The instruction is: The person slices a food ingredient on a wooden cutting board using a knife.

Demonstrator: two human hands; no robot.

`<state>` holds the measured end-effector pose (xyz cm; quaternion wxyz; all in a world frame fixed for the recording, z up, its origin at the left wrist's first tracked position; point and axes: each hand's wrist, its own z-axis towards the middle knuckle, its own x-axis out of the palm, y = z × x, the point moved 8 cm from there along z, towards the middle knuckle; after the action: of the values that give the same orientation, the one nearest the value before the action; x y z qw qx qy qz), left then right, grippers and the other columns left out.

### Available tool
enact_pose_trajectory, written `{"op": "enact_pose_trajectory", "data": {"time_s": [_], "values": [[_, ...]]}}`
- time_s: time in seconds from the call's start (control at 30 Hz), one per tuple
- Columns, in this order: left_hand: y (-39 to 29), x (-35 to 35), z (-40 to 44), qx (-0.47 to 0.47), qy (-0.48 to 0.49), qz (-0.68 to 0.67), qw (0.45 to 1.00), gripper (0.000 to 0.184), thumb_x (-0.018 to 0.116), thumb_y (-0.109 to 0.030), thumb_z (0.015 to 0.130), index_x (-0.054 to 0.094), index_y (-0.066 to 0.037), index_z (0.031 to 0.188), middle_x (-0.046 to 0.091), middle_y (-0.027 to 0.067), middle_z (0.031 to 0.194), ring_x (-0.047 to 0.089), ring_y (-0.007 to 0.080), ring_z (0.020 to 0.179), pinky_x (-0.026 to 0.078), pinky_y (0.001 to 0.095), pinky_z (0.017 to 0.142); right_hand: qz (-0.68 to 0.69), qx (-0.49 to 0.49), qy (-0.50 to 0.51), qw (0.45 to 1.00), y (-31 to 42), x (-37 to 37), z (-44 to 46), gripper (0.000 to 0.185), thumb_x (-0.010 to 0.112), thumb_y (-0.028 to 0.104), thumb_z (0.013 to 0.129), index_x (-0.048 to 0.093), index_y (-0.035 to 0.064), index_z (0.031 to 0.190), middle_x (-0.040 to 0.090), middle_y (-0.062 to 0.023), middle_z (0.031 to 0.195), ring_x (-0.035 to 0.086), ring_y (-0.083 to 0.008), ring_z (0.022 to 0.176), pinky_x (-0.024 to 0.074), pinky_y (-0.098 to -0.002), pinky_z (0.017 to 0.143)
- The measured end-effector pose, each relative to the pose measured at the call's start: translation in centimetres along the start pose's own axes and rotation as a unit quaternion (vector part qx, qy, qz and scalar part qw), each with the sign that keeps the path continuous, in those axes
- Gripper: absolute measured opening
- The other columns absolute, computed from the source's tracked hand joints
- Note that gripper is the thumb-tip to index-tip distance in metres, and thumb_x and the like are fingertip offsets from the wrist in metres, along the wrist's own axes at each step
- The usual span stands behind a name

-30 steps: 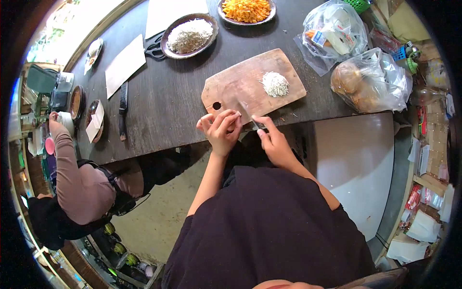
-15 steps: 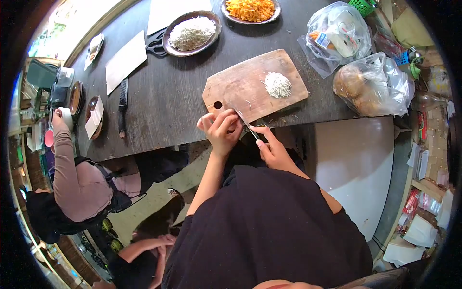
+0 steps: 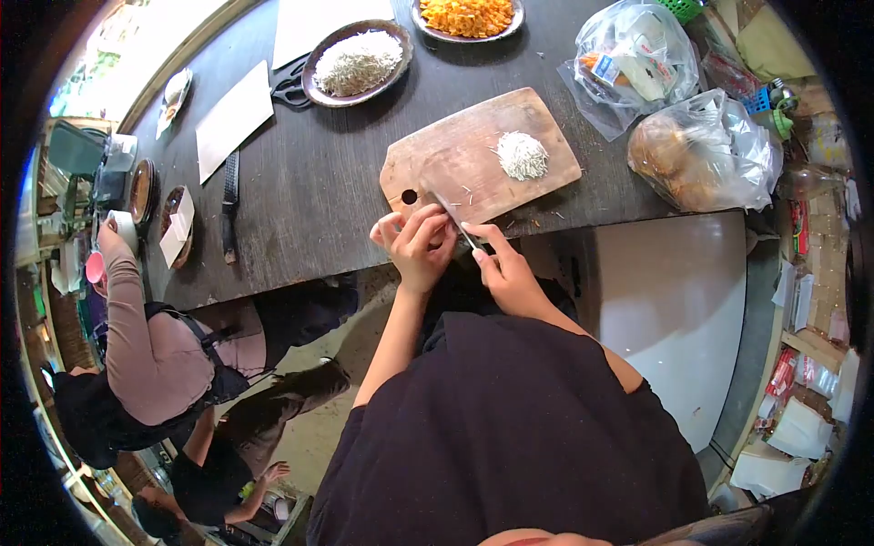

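Note:
A small knife (image 3: 458, 220) is in my right hand (image 3: 510, 273), its blade pointing up and left over the near edge of the wooden cutting board (image 3: 455, 155). Close beside the blade, my left hand (image 3: 419, 246) has its fingers curled and pinched; whatever they hold is too small to make out. A heap of thin white shreds (image 3: 522, 156) lies on the right part of the board, with a few loose slivers near its middle.
Beyond the board stand a bowl of white shreds (image 3: 359, 64) and a plate of orange pieces (image 3: 466, 16). Plastic bags (image 3: 701, 150) lie at right. A black-handled grater (image 3: 230, 209) and paper (image 3: 233, 123) lie left. Two other people (image 3: 164, 364) are at lower left.
My right hand and the knife have shifted slightly beside my left hand, which stays nearly in place. A second person has come into view at lower left and moved.

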<state>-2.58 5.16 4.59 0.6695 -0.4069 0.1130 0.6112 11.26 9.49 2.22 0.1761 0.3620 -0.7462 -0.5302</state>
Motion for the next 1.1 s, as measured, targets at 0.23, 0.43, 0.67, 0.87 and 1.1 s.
{"op": "enact_pose_trajectory", "data": {"time_s": [0.23,0.43,0.67,0.87,1.1], "values": [[0.1,0.1,-0.1,-0.005,-0.002,-0.011,1.0,0.015,0.082,-0.018,0.07,0.071,-0.02,0.08,0.07,-0.0144,0.095,0.049,0.0174,0.091,0.028,0.037,0.091,0.015,-0.045,-0.05,0.998,0.1,-1.5,-0.8,0.038,0.046,0.009,0.1,0.047,0.0093,0.138,0.062,-0.0165,0.115,0.059,-0.0177,0.078,0.0477,-0.0332,0.078],[0.3,0.1,-0.4,0.002,0.0,-0.012,1.0,0.019,0.083,-0.019,0.067,0.07,-0.02,0.079,0.07,-0.0134,0.097,0.049,0.0187,0.092,0.028,0.037,0.091,0.02,-0.03,-0.005,0.999,-0.3,-0.2,-1.2,0.039,0.047,0.008,0.1,0.047,0.0111,0.139,0.061,-0.0131,0.097,0.049,-0.0128,0.062,0.0448,-0.0315,0.064],[0.5,0.3,-0.5,0.0,-0.002,-0.011,1.0,0.019,0.082,-0.018,0.065,0.068,-0.019,0.079,0.07,-0.0133,0.097,0.047,0.0192,0.091,0.028,0.0374,0.091,-0.007,-0.02,-0.02,1.0,-0.4,-0.3,-1.2,0.038,0.048,0.009,0.1,0.047,0.0121,0.139,0.064,-0.0166,0.105,0.055,-0.0172,0.065,0.0475,-0.0322,0.068],[0.4,0.2,-0.3,0.002,0.0,-0.013,1.0,0.02,0.082,-0.018,0.065,0.068,-0.02,0.078,0.07,-0.014,0.096,0.047,0.0186,0.09,0.027,0.0376,0.09,-0.006,-0.019,-0.017,1.0,-0.4,-0.3,-1.2,0.039,0.049,0.009,0.1,0.047,0.0122,0.139,0.064,-0.016,0.11,0.055,-0.0176,0.064,0.0475,-0.032,0.068],[0.5,0.2,-0.3,-0.008,0.004,-0.014,1.0,0.02,0.083,-0.018,0.064,0.068,-0.021,0.077,0.07,-0.0139,0.094,0.047,0.0174,0.089,0.026,0.0391,0.09,-0.003,-0.045,-0.011,0.999,-0.9,-0.4,-0.9,0.041,0.049,0.009,0.1,0.046,0.0146,0.141,0.065,-0.0154,0.109,0.054,-0.018,0.063,0.0472,-0.0312,0.066]]}}
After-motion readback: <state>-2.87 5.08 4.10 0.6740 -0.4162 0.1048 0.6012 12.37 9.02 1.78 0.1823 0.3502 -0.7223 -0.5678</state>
